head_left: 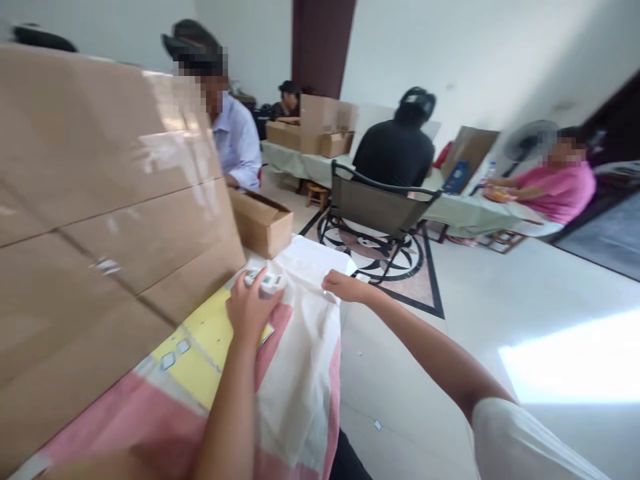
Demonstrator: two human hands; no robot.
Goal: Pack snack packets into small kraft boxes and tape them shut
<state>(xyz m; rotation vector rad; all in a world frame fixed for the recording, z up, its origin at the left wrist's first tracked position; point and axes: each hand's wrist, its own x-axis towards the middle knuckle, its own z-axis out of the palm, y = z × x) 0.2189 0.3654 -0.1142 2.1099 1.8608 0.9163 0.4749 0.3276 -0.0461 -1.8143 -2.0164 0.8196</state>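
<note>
The white block (273,283) lies toward the far end of the cloth-covered bench (305,373), under the left hand (250,310). Dark and greenish marks show on its upper face, but blur keeps any lettering from being read. Two small blue-edged labels (169,361) sit on the yellow sheet (200,340) at the foot of the cardboard wall (110,207); their print is too small to make out. A pale sticker (107,267) on the cardboard is likewise unreadable.

The left forearm reaches straight forward from the near edge, the back of the hand facing up. Its fingers are spread moderately and curl over the block from above, with the thumb along its right side. The right arm comes in diagonally from the lower right, elbow out beyond the bench, below a white sleeve (520,433). Its fingers are drawn together, pinching the edge of a white sheet (313,257); whether this is paper or plastic cannot be told.

Just beyond the left hand stands an open cardboard box (265,223), beside the wall's end. A person in a light blue shirt (237,140) sits behind it. Farther off, a person in black (395,150) sits in a dark chair (380,203).
</note>
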